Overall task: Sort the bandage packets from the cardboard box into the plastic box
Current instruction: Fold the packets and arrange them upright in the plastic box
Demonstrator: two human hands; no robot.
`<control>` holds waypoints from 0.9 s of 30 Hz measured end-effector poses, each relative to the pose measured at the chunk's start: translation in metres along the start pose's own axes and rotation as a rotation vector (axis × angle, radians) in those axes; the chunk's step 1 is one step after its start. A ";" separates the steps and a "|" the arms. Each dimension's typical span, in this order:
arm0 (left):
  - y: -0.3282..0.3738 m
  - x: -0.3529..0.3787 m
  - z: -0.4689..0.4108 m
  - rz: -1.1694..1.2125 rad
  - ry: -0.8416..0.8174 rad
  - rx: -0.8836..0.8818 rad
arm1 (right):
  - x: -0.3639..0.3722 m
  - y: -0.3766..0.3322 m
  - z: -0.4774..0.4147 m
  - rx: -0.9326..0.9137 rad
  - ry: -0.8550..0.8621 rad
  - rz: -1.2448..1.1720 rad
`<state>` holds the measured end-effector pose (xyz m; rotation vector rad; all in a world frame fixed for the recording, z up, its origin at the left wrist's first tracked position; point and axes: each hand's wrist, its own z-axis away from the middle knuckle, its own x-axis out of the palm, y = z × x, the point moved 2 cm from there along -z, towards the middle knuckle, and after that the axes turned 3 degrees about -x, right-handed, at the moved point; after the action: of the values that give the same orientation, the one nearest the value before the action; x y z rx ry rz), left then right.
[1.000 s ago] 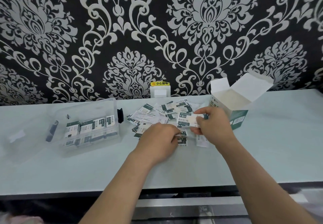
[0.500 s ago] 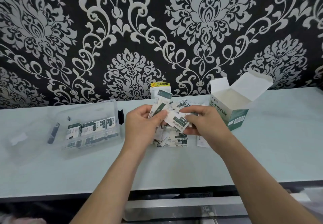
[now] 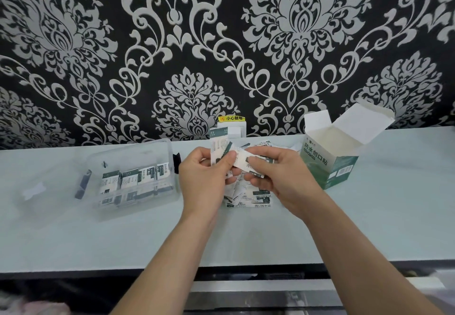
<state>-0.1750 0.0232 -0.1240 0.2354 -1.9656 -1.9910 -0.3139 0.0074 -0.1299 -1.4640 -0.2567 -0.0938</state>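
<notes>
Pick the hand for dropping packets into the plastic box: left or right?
Probably left. The left hand grips a stack of packets and sits next to the plastic box; the right hand, pinching one packet, is by the cardboard box.

Left hand [image 3: 204, 179] and right hand [image 3: 279, 179] close together, fingers curled, both pinching bandage packets [image 3: 219, 146], forearms converging

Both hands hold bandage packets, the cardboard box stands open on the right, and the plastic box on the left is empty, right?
Not empty: the head view shows the plastic box already holding a row of packets. Otherwise right: left hand and right hand hold loose packets, and the cardboard box stands open on the right.
</notes>
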 end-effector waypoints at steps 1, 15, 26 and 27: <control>0.001 -0.002 -0.002 -0.013 -0.047 -0.018 | -0.001 0.000 -0.001 -0.010 0.045 0.015; 0.005 -0.026 -0.017 -0.403 -0.446 0.008 | -0.003 -0.005 -0.003 -0.070 0.029 0.377; -0.008 -0.028 -0.019 -0.527 -0.393 0.031 | 0.015 -0.003 -0.002 0.085 0.023 0.058; -0.007 -0.024 -0.016 -0.463 -0.365 0.025 | 0.019 -0.001 -0.003 0.090 0.038 0.098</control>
<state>-0.1480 0.0168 -0.1344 0.3856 -2.3267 -2.4398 -0.2957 0.0063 -0.1245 -1.3815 -0.1563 -0.0306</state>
